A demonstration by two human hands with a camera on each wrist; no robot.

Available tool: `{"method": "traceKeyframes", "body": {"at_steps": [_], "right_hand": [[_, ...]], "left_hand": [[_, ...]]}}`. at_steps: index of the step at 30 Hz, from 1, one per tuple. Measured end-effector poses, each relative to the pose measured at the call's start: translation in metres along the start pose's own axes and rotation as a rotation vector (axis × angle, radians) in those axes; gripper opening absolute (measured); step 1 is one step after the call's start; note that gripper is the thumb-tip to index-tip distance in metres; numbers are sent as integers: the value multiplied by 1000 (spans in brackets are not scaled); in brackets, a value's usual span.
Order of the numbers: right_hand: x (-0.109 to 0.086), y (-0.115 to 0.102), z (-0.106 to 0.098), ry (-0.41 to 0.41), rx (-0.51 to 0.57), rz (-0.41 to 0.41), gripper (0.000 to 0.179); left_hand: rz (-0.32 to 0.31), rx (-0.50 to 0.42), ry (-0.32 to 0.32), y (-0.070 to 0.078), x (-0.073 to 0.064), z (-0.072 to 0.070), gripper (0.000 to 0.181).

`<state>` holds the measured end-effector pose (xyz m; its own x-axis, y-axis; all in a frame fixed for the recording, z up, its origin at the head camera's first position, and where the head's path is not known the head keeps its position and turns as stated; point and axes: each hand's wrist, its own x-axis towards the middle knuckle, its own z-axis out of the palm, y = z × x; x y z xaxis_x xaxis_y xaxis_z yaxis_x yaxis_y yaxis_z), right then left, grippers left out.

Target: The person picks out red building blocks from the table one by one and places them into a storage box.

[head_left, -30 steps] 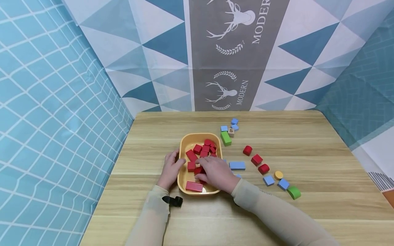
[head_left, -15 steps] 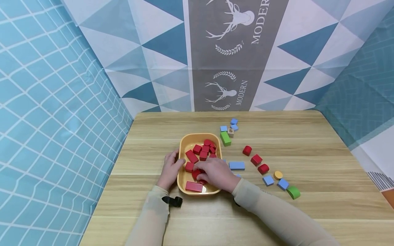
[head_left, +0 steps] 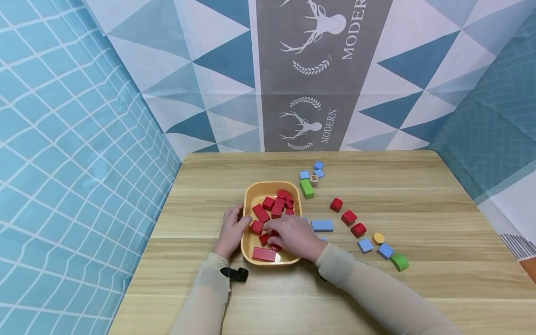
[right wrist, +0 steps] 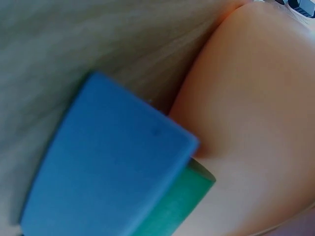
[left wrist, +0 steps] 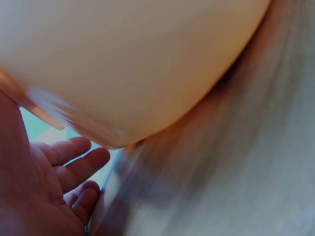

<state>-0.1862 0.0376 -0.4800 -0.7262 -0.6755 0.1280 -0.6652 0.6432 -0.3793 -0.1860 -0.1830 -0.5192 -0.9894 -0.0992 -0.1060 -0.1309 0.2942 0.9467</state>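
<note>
A yellow-orange plastic bin (head_left: 247, 190) holding several red blocks (head_left: 268, 203) stands on the table. My left hand (head_left: 232, 230) grips its left side, thumb over the rim, fingers outside; in the left wrist view these fingers (left wrist: 81, 167) curl loosely beside the bin wall (left wrist: 147, 73). Inside the bin, my right hand (head_left: 295, 235) reaches over the right rim. Its thumb and fingers close on a red block, mostly hidden by the hand. A small red block (head_left: 264, 239) and a long red block (head_left: 264, 254) lie close to that hand.
Right of the bin lie a blue block (head_left: 322, 226), red pieces (head_left: 349, 217), a yellow disc (head_left: 378, 238) and a green arch (head_left: 399, 262). Behind are a green block (head_left: 307, 189) and a lettered cube (head_left: 314, 180). A blue block (right wrist: 108, 157) overlaps a green piece (right wrist: 177, 201) beside the bin.
Under my right hand's fingertips the red blocks have shifted; the one beside them has moved slightly left and down. Both hands and the bin stay almost in place.
</note>
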Motion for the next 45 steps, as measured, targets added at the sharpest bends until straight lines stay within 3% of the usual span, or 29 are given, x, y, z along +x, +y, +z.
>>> {"method": "traceKeyframes", "body": {"at_steps": [10, 14, 18, 21, 24, 27, 30, 38, 42, 45], "right_hand": [[-1, 2, 2, 33, 31, -2, 27], [-7, 6, -6, 64, 211, 45, 25], [-11, 19, -34, 106, 368, 139, 27], [-13, 41, -58, 147, 319, 238, 33], [-14, 70, -72, 143, 138, 341, 38], [-18, 95, -77, 60, -89, 413, 43], [-24, 109, -77, -29, -207, 448, 43], [-26, 123, -71, -115, -193, 446, 20], [-24, 120, -70, -20, -161, 456, 24], [-17, 101, -77, 112, -117, 394, 27]], "left_hand": [[36, 18, 10, -1, 3, 0, 64], [43, 29, 16, -1, 3, 1, 64], [51, 38, 17, 0, 2, 1, 65], [58, 45, 16, 2, 2, 1, 65], [53, 47, 16, 1, 3, 0, 65], [46, 51, 15, -2, 3, -1, 65], [37, 49, 12, -4, 3, -1, 65], [37, 33, 14, -5, 4, 0, 65], [40, 37, 10, -3, 3, 0, 64], [37, 35, 14, -3, 2, -1, 64]]}}
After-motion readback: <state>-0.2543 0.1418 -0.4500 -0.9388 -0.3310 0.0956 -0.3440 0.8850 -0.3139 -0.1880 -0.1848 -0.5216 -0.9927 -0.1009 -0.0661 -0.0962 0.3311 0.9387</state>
